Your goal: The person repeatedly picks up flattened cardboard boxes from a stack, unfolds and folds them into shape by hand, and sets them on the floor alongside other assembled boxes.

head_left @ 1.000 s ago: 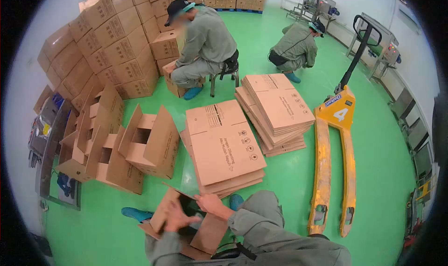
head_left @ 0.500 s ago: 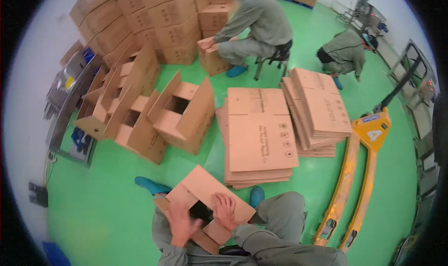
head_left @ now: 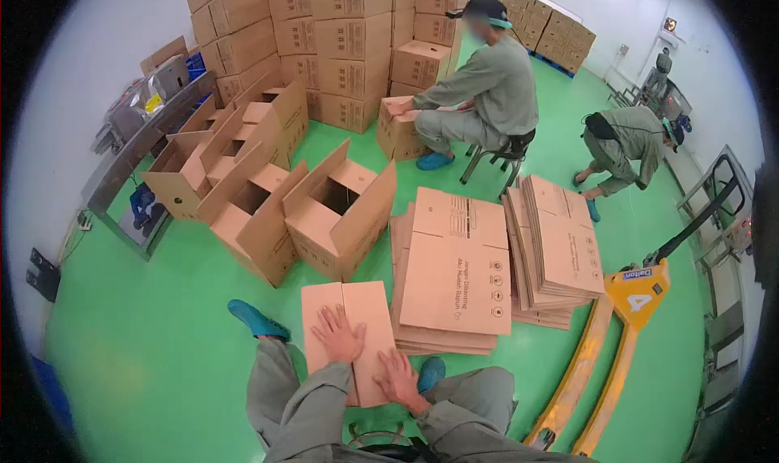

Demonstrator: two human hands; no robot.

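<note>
A cardboard box (head_left: 369, 309) stands between my knees with its two long top flaps folded down, meeting at a seam. My left hand (head_left: 339, 337) lies flat on the top across the seam, fingers spread. Lower and to the right, my right hand (head_left: 398, 378) rests flat on the right flap near its edge, fingers somewhat apart. Neither hand grips anything. The inside of the box is hidden by the flaps. Just beyond it to the right is a stack of flattened cardboard boxes (head_left: 458, 276) with printed text.
Several open-topped boxes (head_left: 341, 219) stand ahead on the left. A second flat stack (head_left: 564, 240) and a yellow pallet jack (head_left: 637, 301) are on the right. One co-worker (head_left: 495, 98) sits at a box; another (head_left: 629, 146) bends over farther right. Stacked cartons (head_left: 349, 49) line the back.
The box's flaps have gone from open to folded down, covering the dark opening. Both hands now press flat on top. The view has tilted upward, and the far co-worker has risen from a crouch.
</note>
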